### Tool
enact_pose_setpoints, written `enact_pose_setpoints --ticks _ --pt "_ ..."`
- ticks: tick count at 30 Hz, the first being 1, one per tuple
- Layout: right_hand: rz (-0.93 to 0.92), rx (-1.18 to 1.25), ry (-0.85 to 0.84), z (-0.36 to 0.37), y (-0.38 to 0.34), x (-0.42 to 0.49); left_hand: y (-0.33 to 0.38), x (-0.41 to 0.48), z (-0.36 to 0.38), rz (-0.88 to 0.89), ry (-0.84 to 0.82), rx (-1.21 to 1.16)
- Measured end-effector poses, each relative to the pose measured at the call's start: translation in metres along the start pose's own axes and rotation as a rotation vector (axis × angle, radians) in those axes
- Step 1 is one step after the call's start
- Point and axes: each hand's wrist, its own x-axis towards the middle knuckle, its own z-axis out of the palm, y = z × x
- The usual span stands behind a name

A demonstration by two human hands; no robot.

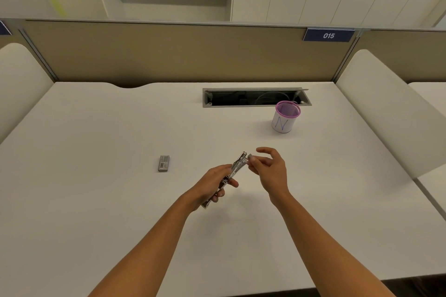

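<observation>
My left hand (213,182) grips a metal stapler (237,165) above the white desk (120,200), with its far end tilted up and away from me. My right hand (268,166) pinches a small grey strip, apparently staples (249,157), between thumb and forefinger right at the stapler's far tip. The other right fingers are spread loosely. A small grey staple box (164,163) lies flat on the desk to the left of my hands.
A pink mesh pen cup (284,117) wrapped in white paper marked "N" stands at the back right. Behind it is an open cable tray (255,97) set in the desk. A beige partition (169,53) with a "015" sign (328,35) closes the far edge.
</observation>
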Motion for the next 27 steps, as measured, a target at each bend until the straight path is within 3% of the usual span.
enact_pose_setpoints --ticks 9,15,22,27 --pt "-0.074 -0.008 0.024 0.0 -0.016 -0.007 0.002 -0.005 -0.002 0.02 0.02 -0.019" --pt "-0.216 -0.131 -0.003 0.005 -0.024 -0.014 0.002 -0.008 -0.003 0.032 0.028 -0.001" --pt "-0.376 -0.589 -0.213 0.016 -0.024 -0.024 0.003 -0.007 0.001 0.03 0.025 0.018" --pt "-0.563 -0.929 -0.137 0.018 -0.029 -0.027 0.003 -0.007 0.002 0.011 0.028 0.029"
